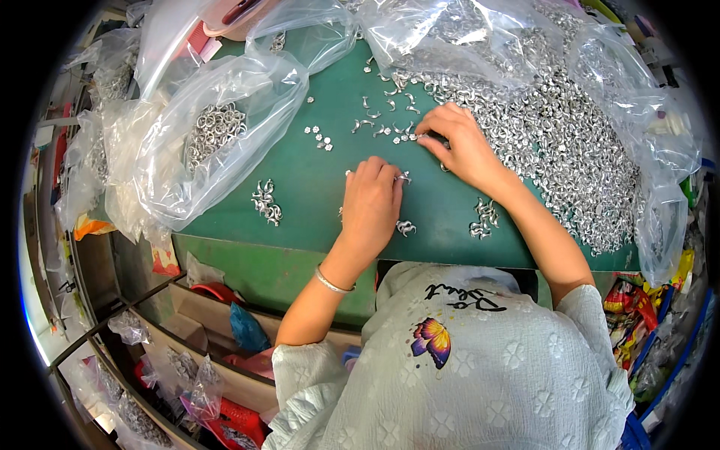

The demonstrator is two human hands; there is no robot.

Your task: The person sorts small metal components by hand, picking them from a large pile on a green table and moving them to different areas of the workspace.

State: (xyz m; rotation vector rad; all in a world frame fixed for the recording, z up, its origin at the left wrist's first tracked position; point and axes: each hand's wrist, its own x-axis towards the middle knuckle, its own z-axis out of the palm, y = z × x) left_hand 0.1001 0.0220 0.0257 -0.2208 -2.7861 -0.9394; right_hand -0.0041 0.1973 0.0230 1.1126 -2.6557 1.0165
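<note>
Nearest, left hand [370, 204] palm-down on green counter [315, 180], fingers curled, pinching one small silver piece [404, 178] at the fingertips. Beside it, one curled silver piece [406, 226]; two small clusters of the same, one left [266, 202], one right [484, 217]. Farther, right hand [459, 142] with fingers narrowed on a row of loose silver pieces [382, 129]; whether holding one, cannot tell. Beyond, large heap of silver pieces [555, 127] on clear plastic; bag of metal rings [214, 127] far left.
</note>
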